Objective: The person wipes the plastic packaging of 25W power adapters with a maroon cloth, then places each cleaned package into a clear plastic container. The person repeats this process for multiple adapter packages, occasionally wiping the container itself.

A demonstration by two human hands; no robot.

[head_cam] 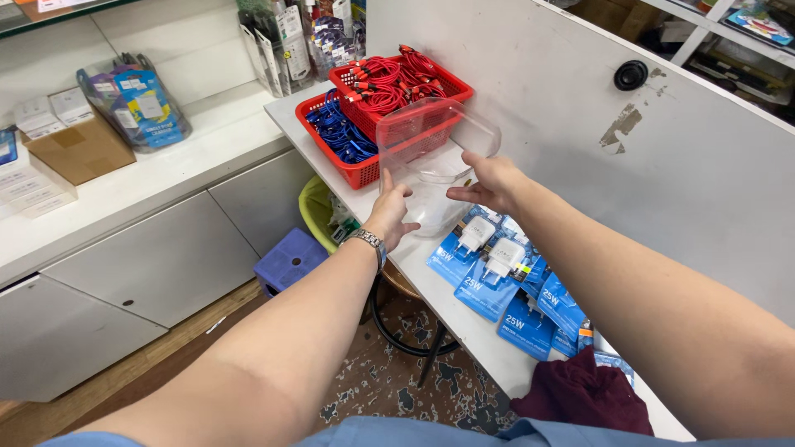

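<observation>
Both of my hands hold a clear plastic box (435,141), tilted on its side over a narrow white counter (447,310). My left hand (391,213) grips its near left edge; a metal watch sits on that wrist. The box's right side is held by my right hand (489,182). Just beyond the box stand two red baskets, one with blue cables (335,132) and one with red cables (397,79). Below my hands lie several blue packs with white chargers (497,269).
A dark red cloth (580,393) lies at the counter's near end. A white partition wall (662,165) rises on the right. A purple stool (288,261) and a yellow-green bin (319,211) sit on the floor. Boxes and a clear bag rest on the left shelf (166,178).
</observation>
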